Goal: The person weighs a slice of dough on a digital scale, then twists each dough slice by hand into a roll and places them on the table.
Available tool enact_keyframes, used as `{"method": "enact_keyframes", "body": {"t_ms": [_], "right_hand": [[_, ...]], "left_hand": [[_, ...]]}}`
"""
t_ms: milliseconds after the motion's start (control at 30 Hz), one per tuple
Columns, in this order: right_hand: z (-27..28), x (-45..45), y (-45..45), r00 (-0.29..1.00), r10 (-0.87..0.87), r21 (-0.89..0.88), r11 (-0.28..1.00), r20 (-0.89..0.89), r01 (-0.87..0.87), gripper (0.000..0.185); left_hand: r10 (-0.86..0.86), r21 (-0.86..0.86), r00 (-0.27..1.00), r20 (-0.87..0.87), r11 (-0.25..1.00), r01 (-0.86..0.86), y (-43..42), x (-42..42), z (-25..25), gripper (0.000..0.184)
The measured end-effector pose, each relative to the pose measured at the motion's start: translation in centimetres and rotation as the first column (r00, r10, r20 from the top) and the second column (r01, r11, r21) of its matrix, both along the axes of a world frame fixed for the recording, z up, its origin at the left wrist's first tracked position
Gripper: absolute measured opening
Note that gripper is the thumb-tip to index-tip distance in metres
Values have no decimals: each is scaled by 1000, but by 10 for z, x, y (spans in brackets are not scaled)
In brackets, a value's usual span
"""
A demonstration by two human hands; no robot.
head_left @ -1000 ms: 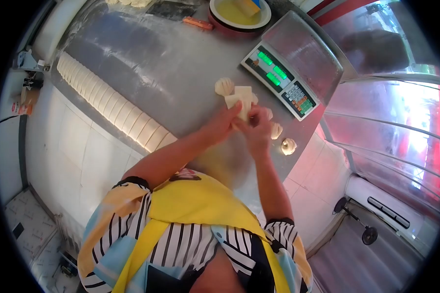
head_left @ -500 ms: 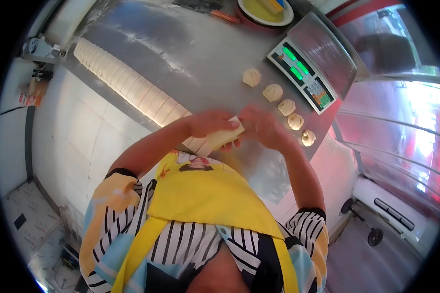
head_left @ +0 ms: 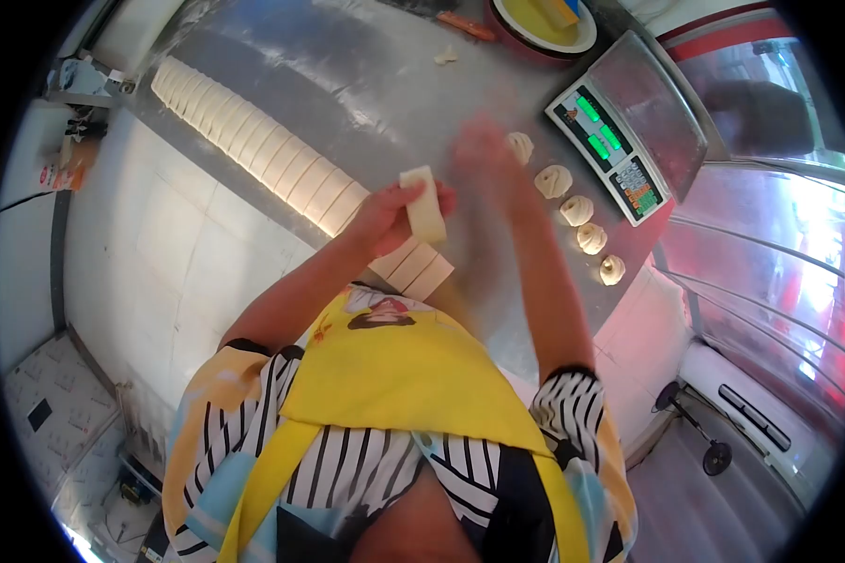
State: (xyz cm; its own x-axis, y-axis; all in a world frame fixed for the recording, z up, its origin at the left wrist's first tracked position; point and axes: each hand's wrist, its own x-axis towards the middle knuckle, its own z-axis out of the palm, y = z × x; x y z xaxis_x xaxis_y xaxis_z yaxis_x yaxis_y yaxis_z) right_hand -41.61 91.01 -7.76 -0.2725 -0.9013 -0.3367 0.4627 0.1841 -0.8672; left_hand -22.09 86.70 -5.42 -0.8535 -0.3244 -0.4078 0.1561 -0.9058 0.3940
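My left hand point(head_left: 394, 214) is closed on a pale strip of dough point(head_left: 426, 211), held above the metal table. Under and beside that hand runs a long row of cut dough pieces point(head_left: 263, 150), slanting from the far left to the near edge. Smeared by motion, my right hand point(head_left: 483, 148) is over the table near the farthest of several shaped dough buns point(head_left: 554, 181); its fingers do not show clearly. A small dough scrap point(head_left: 446, 56) lies farther back on the table.
A digital scale point(head_left: 620, 141) with lit green displays stands right of the buns. Behind it is a basin point(head_left: 587, 38) with yellowish contents and a blue-and-yellow object. A reddish-brown bar point(head_left: 467, 25) lies beside the basin. The metal table point(head_left: 347, 103) has floury smears.
My right hand has left the dough strip and moved away toward the back. My left hand keeps the strip, now more upright. A small dough scrap has appeared at the back.
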Motion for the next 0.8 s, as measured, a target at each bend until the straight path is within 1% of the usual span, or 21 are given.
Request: {"method": "enact_keyframes", "body": {"t_ms": [33,67,100,167,200,267,300,400,500,533,600,633,667,700,800], "right_hand": [[-15,14,29,991,127,64,989,52,-130,58],[-4,39,49,971,28,78,996,237,-48,53],[6,62,62,906,-84,107,993,416,43,48],[11,68,79,922,-199,114,979,331,170,40],[18,67,84,924,-255,107,967,286,233,36],[37,56,97,960,-276,125,955,50,269,33],[46,53,106,958,-279,141,948,-66,286,32],[51,42,132,969,-187,230,948,-158,221,33],[37,31,155,967,-226,367,895,-113,253,36],[34,32,160,946,-214,292,914,-244,282,36],[32,43,174,851,-207,146,939,-482,311,35],[35,45,181,707,-151,66,961,-690,270,36],[40,44,186,507,-110,-4,979,-855,205,37],[45,42,189,264,-90,-58,990,-960,125,38],[33,34,202,-27,-88,-89,993,-996,71,42]], "left_hand": [[112,30,993,41,993,-113,-2,-7,1,30],[191,13,982,2,981,-191,-2,-13,-9,30],[197,-74,980,21,978,-195,0,-18,-9,29],[201,-253,979,46,950,-183,6,-33,-4,29],[127,-443,987,95,893,-72,6,-38,-2,29],[-6,-560,965,262,814,157,4,-44,2,28],[-60,-594,934,352,757,272,8,-46,7,28],[-48,-767,932,360,553,325,22,-58,14,30],[62,-842,917,395,423,334,38,-64,17,28],[24,-781,909,417,521,344,41,-66,16,28],[-70,-612,886,458,698,372,50,-66,6,28],[-163,-490,878,450,777,395,54,-64,-3,28],[-249,-362,871,424,834,415,54,-63,-13,28],[-331,-231,862,384,869,437,55,-64,-14,28],[-460,27,834,303,880,475,64,-65,-15,25]]}}
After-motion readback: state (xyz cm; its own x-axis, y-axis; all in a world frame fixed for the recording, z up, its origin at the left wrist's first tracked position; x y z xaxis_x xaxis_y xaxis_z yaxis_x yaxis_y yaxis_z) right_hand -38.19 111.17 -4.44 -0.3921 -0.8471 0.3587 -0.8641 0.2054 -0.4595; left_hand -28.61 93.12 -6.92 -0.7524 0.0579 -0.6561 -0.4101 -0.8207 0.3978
